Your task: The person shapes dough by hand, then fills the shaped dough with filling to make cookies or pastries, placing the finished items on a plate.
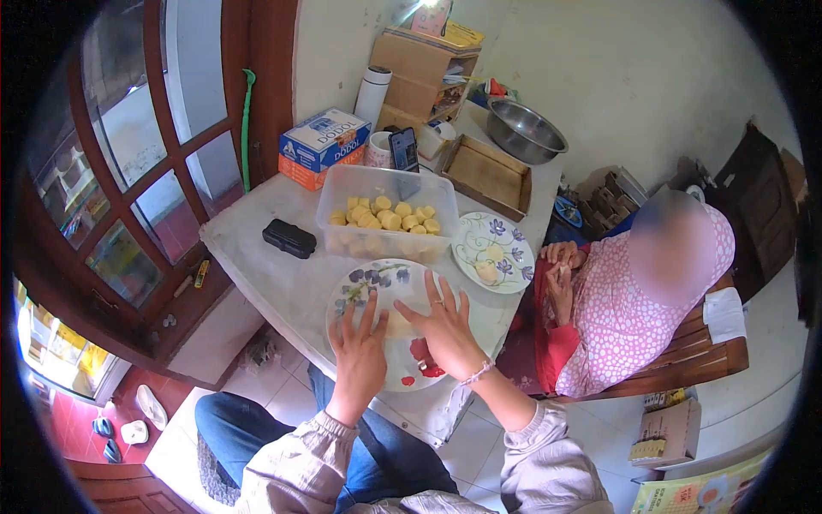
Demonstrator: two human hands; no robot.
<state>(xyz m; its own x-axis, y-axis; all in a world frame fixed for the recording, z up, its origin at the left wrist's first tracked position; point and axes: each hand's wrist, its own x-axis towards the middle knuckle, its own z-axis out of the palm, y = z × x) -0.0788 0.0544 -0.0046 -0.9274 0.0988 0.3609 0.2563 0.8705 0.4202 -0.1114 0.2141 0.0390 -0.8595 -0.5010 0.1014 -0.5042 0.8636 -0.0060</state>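
A large white plate (401,274) with purple flowers lies at the table's near edge, under both my hands. On it, between my hands, is a pale yellow, flat-looking piece (399,325), partly covered by my fingers. My left hand (358,355) is over the plate's left side with its fingers spread. From the right, my right hand (447,332) reaches over the plate, fingers apart and thumb toward the pale piece. Bright red pieces (421,353) lie on the plate beside my right hand. Neither hand grips anything.
Beyond the plate stands a clear plastic box (394,176) with many short yellow cylinders (390,218). A second flowered plate (505,248) holds pale pieces. A black case (288,239), Dodol box (325,137), phone (404,150), cardboard tray (484,180) and metal bowl (527,130) surround it. A person (634,317) sits right.
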